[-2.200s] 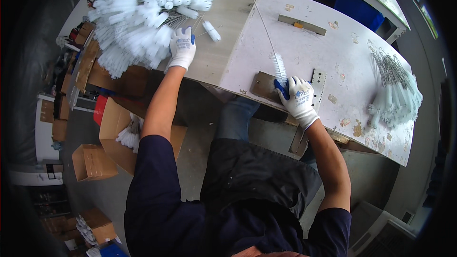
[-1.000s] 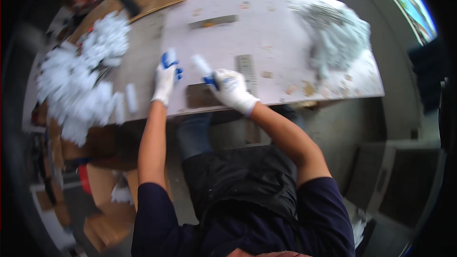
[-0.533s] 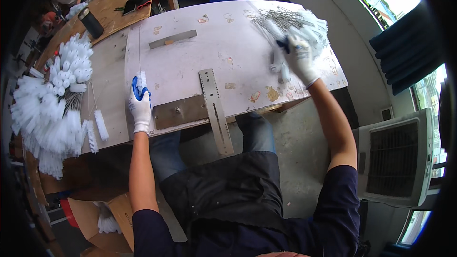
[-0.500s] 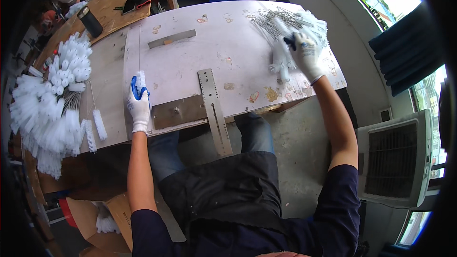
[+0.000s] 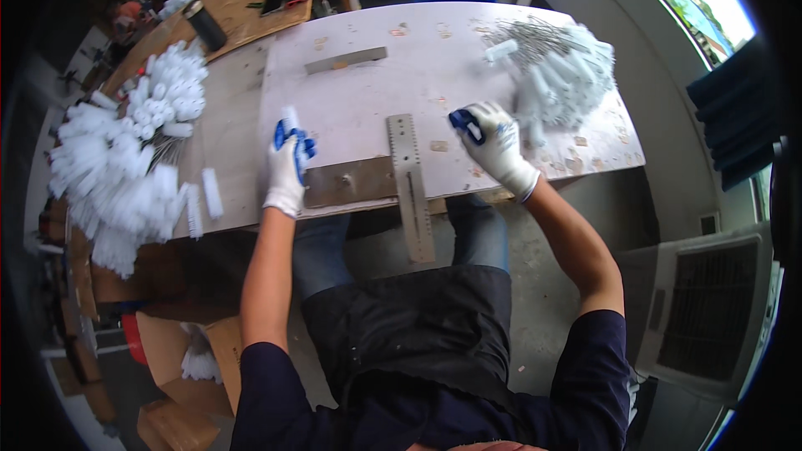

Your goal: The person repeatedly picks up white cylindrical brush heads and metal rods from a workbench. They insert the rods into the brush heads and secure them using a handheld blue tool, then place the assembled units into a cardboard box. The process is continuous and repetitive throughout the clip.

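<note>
While both gloved hands sat on the pale, stained board surface [image 5: 468, 75], I logged this. Left hand [image 5: 288, 169], white glove with blue fingertips: fingers closed around a small white cylindrical brush piece [image 5: 290, 117], its tip poking up past the knuckles, just left of the grey metal T-shaped jig [image 5: 408, 184]. Probably kept there so the piece was ready for the jig. Right hand [image 5: 494, 144], same glove: lay beside the heap of white brush pieces with wire stems [image 5: 560, 75] at the right end; couldn't tell whether its fingers held anything, they curled with something thin maybe under them. That heap was within reach of the right arm, which reads as feed stock. Much larger pile of white bristle brushes [image 5: 125, 159] covered the far left, well apart from the jig, likely finished output. Flat grey metal strip [image 5: 345, 59] lay loose further back. Open brown cardboard boxes [image 5: 180, 351] stood on the floor below the left edge.
</note>
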{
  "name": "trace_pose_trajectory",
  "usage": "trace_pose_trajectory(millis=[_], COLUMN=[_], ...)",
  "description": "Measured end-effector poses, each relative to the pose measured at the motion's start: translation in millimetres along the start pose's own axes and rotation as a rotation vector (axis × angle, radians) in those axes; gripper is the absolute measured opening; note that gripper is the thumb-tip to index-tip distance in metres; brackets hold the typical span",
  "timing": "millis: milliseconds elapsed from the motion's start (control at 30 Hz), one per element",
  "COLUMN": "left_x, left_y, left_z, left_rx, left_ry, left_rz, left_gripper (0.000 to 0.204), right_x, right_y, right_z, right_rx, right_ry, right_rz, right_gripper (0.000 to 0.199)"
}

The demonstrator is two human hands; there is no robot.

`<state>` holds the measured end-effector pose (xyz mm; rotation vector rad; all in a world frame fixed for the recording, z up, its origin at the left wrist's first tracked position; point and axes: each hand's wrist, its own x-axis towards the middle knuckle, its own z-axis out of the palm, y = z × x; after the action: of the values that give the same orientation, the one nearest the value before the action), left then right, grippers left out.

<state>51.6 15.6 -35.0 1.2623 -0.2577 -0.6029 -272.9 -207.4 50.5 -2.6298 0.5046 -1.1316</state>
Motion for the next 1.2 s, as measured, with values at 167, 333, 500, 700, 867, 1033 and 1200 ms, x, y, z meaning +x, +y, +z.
trace_pose_trajectory(millis=[167, 333, 500, 700, 867, 1033, 1200], left_x=[-41, -35, -17, -30, -34, -30, -26], left_y=[23, 22, -15, -19, -13, -16, -15], left_z=[51, 32, -12, 7, 9, 9, 7], left_rx=[-0.25, -0.033, -0.078, 0.121, 0.12, 0.13, 0.14], left_ry=[-0.225, -0.101, 0.039, 0.038, 0.059, 0.051, 0.053], left_rz=[0.007, 0.095, 0.108, 0.154, 0.16, 0.177, 0.188], left_gripper=[0.053, 0.054, 0.051, 0.057, 0.059, 0.057, 0.058], right_x=[13, 47, 101, 118, 123, 111, 120], right_y=[-74, -42, 64, 158, 185, 175, 157], right_z=[68, 82, 64, 83, 89, 61, 2], right_rx=[0.194, -0.099, -0.511, -0.836, -0.835, -0.727, -0.769], right_ry=[-0.154, -0.104, -0.412, -0.538, -0.653, -0.497, -0.445], right_rz=[0.114, 0.108, 0.378, 0.337, 0.332, 0.448, 0.387], right_gripper=[0.023, 0.032, 0.075, 0.063, 0.041, 0.028, 0.028])
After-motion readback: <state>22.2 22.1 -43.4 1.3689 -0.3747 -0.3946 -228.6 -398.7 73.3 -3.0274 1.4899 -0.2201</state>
